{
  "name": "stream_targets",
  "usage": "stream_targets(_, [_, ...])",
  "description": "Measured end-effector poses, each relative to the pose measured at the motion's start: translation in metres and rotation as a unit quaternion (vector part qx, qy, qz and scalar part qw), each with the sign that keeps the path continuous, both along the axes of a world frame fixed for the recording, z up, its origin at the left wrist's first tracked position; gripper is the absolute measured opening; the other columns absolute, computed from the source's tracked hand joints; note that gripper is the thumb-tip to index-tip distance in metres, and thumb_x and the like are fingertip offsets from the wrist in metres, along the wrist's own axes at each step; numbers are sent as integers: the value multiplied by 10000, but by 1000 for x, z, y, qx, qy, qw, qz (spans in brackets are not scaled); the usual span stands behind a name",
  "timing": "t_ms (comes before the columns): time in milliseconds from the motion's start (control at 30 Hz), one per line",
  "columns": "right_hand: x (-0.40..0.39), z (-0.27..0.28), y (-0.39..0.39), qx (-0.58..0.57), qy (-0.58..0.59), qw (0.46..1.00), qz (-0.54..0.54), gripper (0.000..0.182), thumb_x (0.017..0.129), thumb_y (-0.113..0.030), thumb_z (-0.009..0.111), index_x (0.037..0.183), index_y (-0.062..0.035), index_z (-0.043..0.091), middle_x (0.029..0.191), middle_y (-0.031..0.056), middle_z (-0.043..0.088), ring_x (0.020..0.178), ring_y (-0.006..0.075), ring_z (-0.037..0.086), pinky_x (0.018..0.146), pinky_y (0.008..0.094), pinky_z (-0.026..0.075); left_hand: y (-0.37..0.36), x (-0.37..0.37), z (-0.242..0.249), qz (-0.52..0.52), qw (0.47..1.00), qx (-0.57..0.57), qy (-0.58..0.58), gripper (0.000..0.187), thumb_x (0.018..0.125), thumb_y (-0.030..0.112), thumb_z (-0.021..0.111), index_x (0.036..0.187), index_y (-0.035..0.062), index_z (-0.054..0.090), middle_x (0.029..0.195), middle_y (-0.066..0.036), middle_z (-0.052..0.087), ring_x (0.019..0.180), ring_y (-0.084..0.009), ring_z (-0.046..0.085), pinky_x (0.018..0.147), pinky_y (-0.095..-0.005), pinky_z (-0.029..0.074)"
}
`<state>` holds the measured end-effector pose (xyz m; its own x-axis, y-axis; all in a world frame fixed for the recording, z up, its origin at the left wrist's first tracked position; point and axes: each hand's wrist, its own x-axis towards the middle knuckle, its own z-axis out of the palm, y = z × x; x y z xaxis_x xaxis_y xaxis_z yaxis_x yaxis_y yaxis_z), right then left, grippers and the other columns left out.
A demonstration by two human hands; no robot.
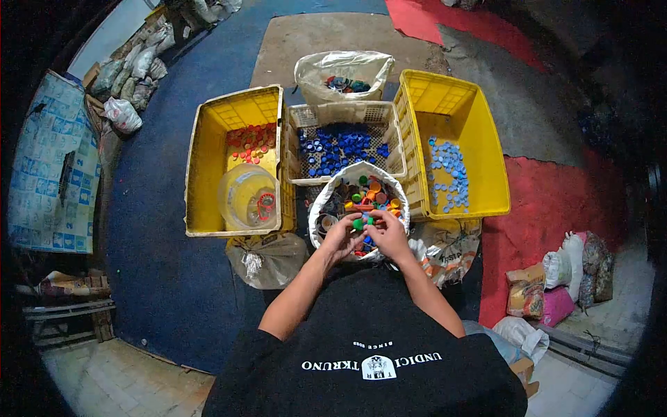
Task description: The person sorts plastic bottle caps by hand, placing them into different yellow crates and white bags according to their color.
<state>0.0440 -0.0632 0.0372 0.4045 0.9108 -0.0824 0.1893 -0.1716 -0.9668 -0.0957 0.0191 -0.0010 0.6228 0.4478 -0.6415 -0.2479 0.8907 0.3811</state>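
Observation:
Over a round white-rimmed container (319, 203) of mixed coloured caps, my left hand (342, 235) has its fingers closed on a green cap (358, 224). Close beside it on the right, my right hand (389, 235) is pinched round something small that its fingers partly hide; bits of green and light blue show between the two hands. Orange caps (376, 186) lie in the container just beyond the fingers. Behind it, a white crate (297, 115) holds dark blue caps (337, 149).
A yellow crate (201, 153) at left holds red caps and a clear round tub (236, 198). Another yellow crate (486, 149) at right holds light blue caps. A white sack (379, 66) stands behind. Tied sacks (267, 260) sit below the crates.

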Motion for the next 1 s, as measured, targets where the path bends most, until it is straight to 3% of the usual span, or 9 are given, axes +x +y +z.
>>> stream_targets(67, [2, 14, 2, 32, -231, 971, 50, 310, 806, -166, 672, 1071, -12, 626, 1009, 166, 614, 923, 303, 650, 798, 357, 543, 1, -6, -16, 16, 996, -58, -68, 309, 954, 252, 435, 1124, 40, 582, 1072, -106, 622, 1033, -242, 601, 875, -406, 528])
stream_targets(267, [-16, 37, 19, 62, -186, 960, 200, 347, 807, -193, 676, 1117, -43, 637, 1065, 158, 631, 993, 313, 632, 858, 379, 513, 3, -14, -5, 109, 985, -98, -91, 321, 940, 328, 490, 1005, 41, 617, 955, -112, 620, 884, -252, 604, 790, -426, 525])
stream_targets(400, [26, -14, 67, 17, -215, 973, 84, 265, 864, -192, 608, 1089, -59, 655, 1032, 170, 651, 938, 328, 642, 822, 407, 509, 3, -42, -14, 197, 963, -130, -131, 252, 947, 258, 513, 912, 20, 586, 895, -126, 609, 831, -254, 598, 771, -368, 538])
stream_targets(467, [45, -40, 82, -119, -239, 957, 113, 225, 833, -184, 625, 1026, -79, 677, 997, 160, 673, 929, 336, 649, 816, 417, 514, 1, -59, 2, 231, 963, -112, -80, 218, 944, 205, 508, 873, 8, 570, 881, -140, 597, 826, -274, 597, 788, -352, 547])
stream_targets(567, [51, -94, 78, -223, -312, 853, 355, 281, 698, -215, 747, 933, -70, 694, 828, 130, 691, 809, 282, 670, 744, 397, 529, -3, -82, 11, 248, 960, -104, -83, 232, 949, 218, 497, 915, 4, 579, 922, -147, 615, 833, -283, 616, 785, -363, 559])
stream_targets(667, [26, -88, 54, -353, -356, 731, 463, 387, 656, -215, 773, 1017, -107, 686, 979, 152, 677, 937, 318, 659, 768, 414, 533, -8, -97, 14, 272, 952, -120, -78, 251, 949, 225, 496, 980, -8, 586, 974, -164, 627, 894, -293, 633, 838, -375, 557])
stream_targets(767, [25, -98, 37, -320, -377, 818, 293, 370, 682, -118, 715, 1045, -88, 648, 1036, 151, 662, 939, 361, 645, 814, 461, 525, -14, -105, 6, 278, 949, -116, -96, 277, 951, 225, 491, 1022, -24, 589, 996, -170, 635, 945, -302, 638, 873, -381, 552])
stream_targets(867, [32, -80, 25, -277, -409, 834, 247, 503, 627, -193, 805, 1096, -108, 644, 1067, 134, 622, 1022, 333, 620, 823, 431, 527, -15, -106, -5, 268, 949, -114, -116, 305, 956, 226, 485, 1075, -38, 580, 1020, -180, 636, 957, -307, 635, 885, -377, 548])
stream_targets(1000, [33, -93, 16, -274, -422, 828, 248, 368, 741, -230, 717, 1075, -97, 645, 1076, 123, 624, 1023, 315, 620, 828, 446, 524, -7, -92, 5, 254, 954, -121, -104, 350, 965, 240, 474, 1124, -58, 564, 1086, -198, 623, 1004, -316, 623, 907, -382, 540])
